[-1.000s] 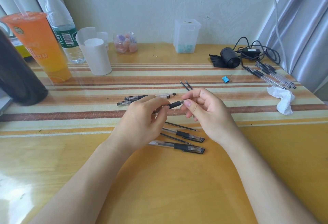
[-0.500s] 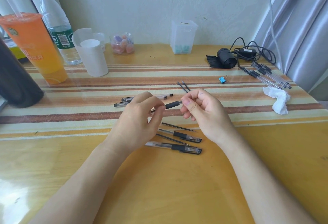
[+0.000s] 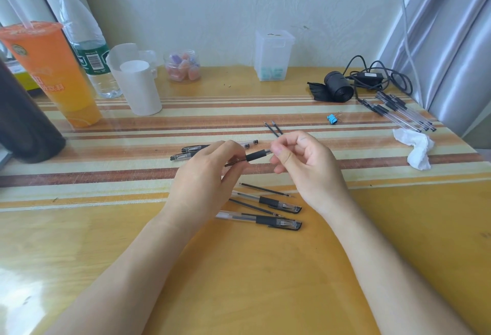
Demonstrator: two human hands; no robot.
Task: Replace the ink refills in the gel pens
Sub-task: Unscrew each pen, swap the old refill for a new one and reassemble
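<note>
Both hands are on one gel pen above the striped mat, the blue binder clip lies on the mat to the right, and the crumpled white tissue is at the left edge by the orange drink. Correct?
Not quite. The head view shows the crumpled white tissue at the right edge, near the bundle of pens, not by the orange drink. The rest holds.

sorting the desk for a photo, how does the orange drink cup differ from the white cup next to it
The orange drink cup is taller; the white cup is shorter. The orange drink cup is see-through and shows orange liquid; the white cup is opaque, so its contents cannot be seen. The orange drink cup has a sealed top with a straw through it; the white cup has none. Both stand upright on the table, at its far left.
</note>
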